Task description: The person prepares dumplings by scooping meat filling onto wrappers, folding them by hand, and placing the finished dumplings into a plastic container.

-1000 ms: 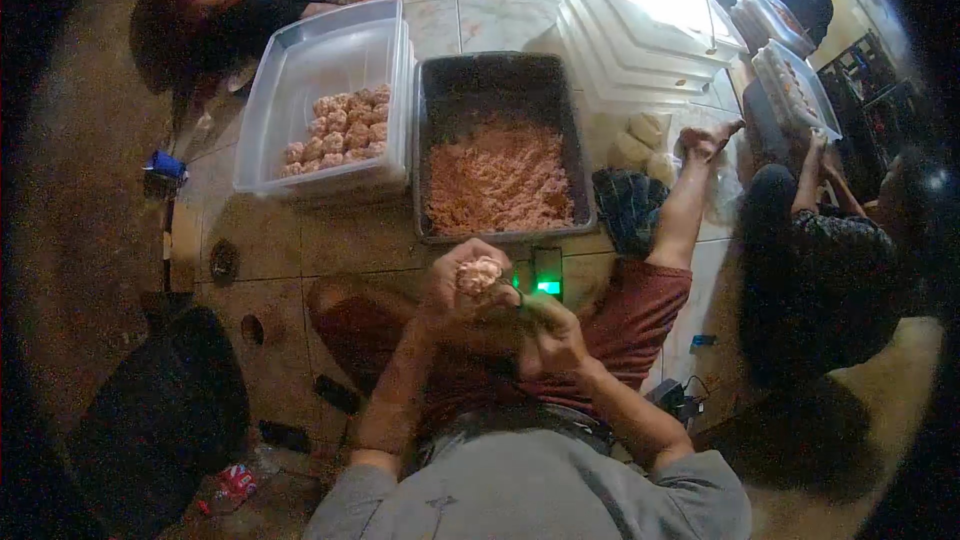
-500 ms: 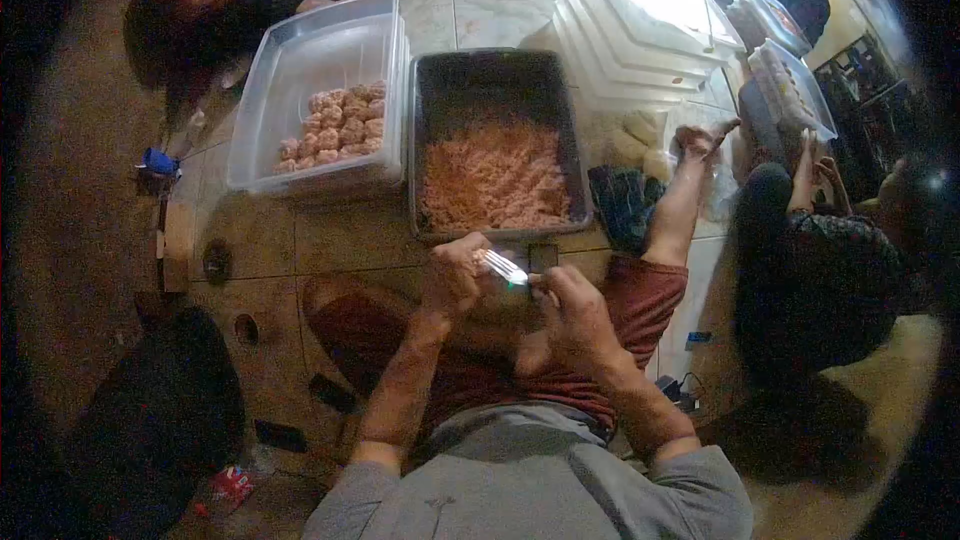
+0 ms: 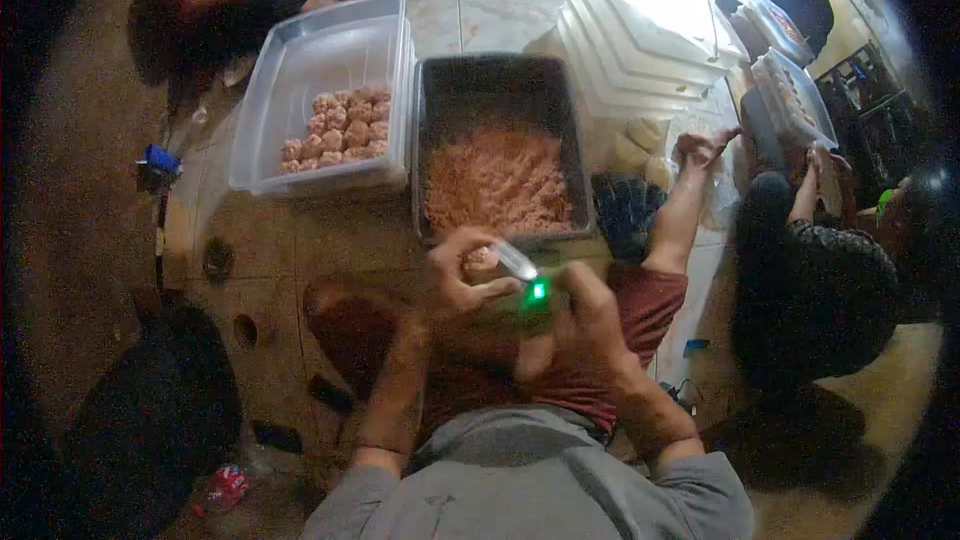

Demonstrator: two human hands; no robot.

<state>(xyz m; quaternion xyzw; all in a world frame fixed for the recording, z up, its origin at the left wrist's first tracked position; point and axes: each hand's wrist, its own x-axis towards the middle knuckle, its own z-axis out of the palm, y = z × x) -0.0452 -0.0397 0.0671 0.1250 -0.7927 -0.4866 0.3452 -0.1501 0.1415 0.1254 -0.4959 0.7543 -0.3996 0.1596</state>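
Balls (image 3: 340,128) lie in the box (image 3: 320,40), mix (image 3: 500,180) in the tub (image 3: 490,85). The box stands left of the tub, the stacked bins (image 3: 620,65) right.

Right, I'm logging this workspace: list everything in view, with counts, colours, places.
Clear tub: at least one, translucent, left
Balls: over ten, pinkish, in clear tub
Dark tub: one, blackish, centre
Mixture: one mass, orange, in dark tub
Lump: one, pinkish, below dark tub
Tool: one, silver, beside lump
Light: one, green, below tool
Containers: several, white, upper right
Small object: one, blue, far left
Packet: one, red, lower left
Other people: at least three, dark or red clothing, edges
Trays: at least two, translucent, right
Shirt: one, grey, bottom
Left hand: one, bare, around lump
Right hand: one, bare, beside light
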